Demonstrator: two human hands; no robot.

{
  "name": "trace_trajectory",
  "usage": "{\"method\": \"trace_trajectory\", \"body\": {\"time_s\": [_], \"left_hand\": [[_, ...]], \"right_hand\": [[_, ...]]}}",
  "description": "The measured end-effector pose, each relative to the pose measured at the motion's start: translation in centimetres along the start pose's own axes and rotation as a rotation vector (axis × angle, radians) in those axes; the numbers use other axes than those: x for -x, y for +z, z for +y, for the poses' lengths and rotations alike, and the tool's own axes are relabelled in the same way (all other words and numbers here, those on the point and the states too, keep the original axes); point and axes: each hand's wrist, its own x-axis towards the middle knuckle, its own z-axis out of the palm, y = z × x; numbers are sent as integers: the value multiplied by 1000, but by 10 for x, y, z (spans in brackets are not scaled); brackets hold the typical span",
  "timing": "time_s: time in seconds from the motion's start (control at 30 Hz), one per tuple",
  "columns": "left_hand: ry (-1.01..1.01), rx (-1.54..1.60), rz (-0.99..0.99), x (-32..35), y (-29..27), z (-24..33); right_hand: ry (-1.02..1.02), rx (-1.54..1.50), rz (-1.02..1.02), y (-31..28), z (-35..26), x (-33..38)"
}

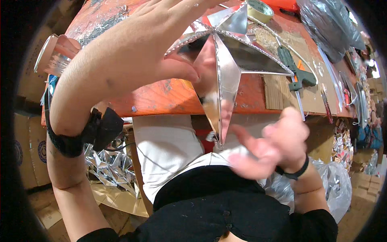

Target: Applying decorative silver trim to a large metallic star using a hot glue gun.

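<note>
Star (225,60), silver and mirror-bright with a beaded trim along its ridges, is being held up close under the camera, its lowest point hanging down past the near edge of the orange worktable (161,97). Nearest the body, the right hand (270,145) is blurring with motion just below and right of that lower point; its fingers are spread and grasping nothing, and it is touching nothing that I can make out. The left hand (137,52), one step farther out, is pinching the star's left arm between thumb and palm side, fingers stretched over the top, so that hand alone is carrying it. Judging by this, the star is being turned and checked, or its trim pressed down; the free hand would need to meet the lower point squarely without bending the thin foil.

Beyond the hands, things are lying on the table: one green glue gun (296,68) just right of the star, one roll of tape (260,10) near the far edge, one clear jar (56,54) on its side at the left end, and dark plastic bags (326,24) at the far right. Below the table's left, a heap of more silver stars (111,167) is sitting on the floor, too tangled to count.
</note>
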Motion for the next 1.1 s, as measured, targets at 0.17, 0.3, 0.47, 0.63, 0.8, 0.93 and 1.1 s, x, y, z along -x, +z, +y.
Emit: {"method": "trace_trajectory", "body": {"time_s": [0.17, 0.3, 0.47, 0.63, 0.8, 0.93, 1.1], "left_hand": [[-245, 194, -92, -12, -23, 54], [-349, 137, -268, -18, -38, 56], [-415, 105, -426, -24, -38, 47], [-73, 101, -187, -12, -30, 36], [-285, 108, -312, -26, -36, 45], [-292, 131, -321, -6, -34, 30], [-298, 163, -335, 14, -32, 5]], "right_hand": [[-325, 40, 255, 39, -13, 22], [-130, -427, -23, -6, -21, -10], [334, -625, -199, -33, -2, -59], [586, -713, -195, -4, 34, -81], [740, -654, -206, 27, 42, -82], [406, -461, -202, 27, 47, -83], [251, -234, -401, 24, 59, -93]]}}
